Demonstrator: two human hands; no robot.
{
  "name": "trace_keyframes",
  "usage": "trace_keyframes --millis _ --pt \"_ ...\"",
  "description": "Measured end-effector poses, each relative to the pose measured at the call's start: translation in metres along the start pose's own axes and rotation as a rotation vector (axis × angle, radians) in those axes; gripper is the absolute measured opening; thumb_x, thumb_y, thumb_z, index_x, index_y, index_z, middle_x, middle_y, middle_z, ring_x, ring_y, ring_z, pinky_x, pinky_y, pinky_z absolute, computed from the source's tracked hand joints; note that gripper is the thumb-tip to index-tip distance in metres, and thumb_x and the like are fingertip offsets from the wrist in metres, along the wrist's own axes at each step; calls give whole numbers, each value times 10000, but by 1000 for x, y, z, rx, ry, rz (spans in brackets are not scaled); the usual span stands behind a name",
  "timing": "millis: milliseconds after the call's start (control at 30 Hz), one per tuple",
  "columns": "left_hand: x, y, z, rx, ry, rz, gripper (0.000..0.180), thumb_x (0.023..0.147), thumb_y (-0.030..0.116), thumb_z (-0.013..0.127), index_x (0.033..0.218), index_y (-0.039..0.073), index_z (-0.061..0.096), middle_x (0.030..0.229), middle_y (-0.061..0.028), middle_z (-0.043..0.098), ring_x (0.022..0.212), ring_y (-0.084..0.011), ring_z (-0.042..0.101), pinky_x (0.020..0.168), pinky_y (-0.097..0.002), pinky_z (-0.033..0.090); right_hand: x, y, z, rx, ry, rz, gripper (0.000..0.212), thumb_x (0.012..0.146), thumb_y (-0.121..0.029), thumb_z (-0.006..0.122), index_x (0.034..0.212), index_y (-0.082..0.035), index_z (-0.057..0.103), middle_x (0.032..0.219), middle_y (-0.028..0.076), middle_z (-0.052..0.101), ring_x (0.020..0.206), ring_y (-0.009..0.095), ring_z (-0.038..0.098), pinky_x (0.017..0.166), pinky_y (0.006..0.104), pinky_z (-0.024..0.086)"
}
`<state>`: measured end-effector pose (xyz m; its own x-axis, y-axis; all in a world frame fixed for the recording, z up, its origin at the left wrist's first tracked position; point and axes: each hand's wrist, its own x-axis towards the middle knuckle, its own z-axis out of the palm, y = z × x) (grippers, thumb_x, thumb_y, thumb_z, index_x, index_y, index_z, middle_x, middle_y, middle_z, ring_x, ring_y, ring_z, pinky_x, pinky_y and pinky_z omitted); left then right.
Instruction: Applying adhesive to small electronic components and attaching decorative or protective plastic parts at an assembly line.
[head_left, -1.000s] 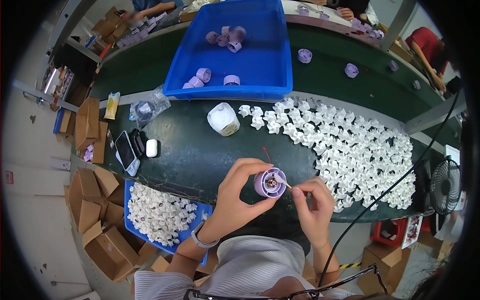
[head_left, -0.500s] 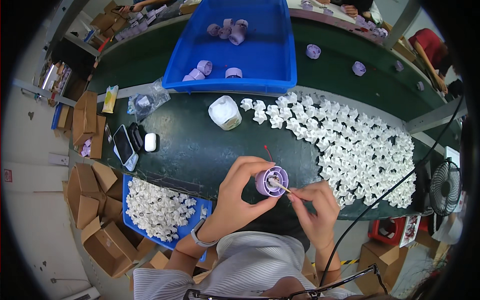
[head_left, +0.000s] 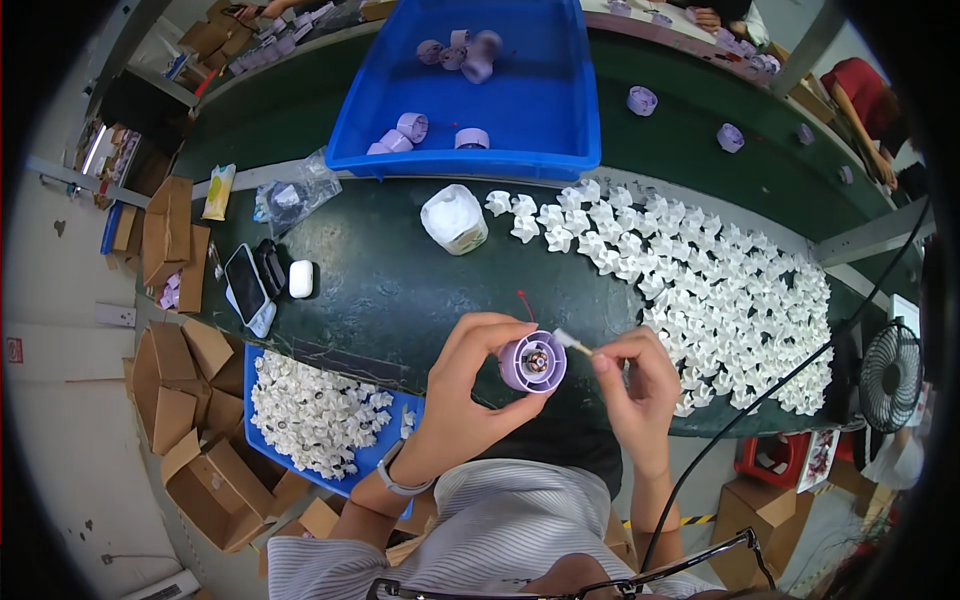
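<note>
My left hand is wrapped round a lilac cylindrical motor housing, thumb and fingers on its sides. Its open, spoked end faces up, with a coppery motor core showing in the middle and a thin red wire sticking out at the far side. Between the thumb and fingers of my right hand is a cotton swab. The swab's white tip hovers just right of the housing's rim, outside the opening.
Many white star-shaped plastic parts cover the bench's right. A tub of white material stands beyond my hands. A blue bin holds several lilac housings; more sit on the green belt. A phone lies left. A black cable crosses the right side.
My right hand has drawn the swab out of the housing and up to its right. The housing has shifted slightly left, its opening turned more upward. Housings on the belt have moved slightly right.
</note>
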<state>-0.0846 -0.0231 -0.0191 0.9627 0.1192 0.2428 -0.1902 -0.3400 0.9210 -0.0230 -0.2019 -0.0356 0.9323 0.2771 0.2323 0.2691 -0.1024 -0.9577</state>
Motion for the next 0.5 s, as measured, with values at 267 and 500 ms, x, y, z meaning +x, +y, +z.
trace_keyframes --millis 267,500 --pt "-1 -1 -4 -38 -5 -27 543 655 -92 736 1142 -29 503 1125 -132 464 994 -181 576 851 -268 492 -6 -15 6 -149 -72 -113 131 739 32 714 842 -7 645 752 70 570 639 156 527 564 252 425" --pt "-2 0 -5 -49 -8 -44 542 656 -91 735 1141 -32 501 1124 -128 464 991 -178 576 855 -270 484 -8 -16 4 -254 -109 -275 162 714 29 740 842 -11 648 765 70 572 667 172 534 571 262 430"
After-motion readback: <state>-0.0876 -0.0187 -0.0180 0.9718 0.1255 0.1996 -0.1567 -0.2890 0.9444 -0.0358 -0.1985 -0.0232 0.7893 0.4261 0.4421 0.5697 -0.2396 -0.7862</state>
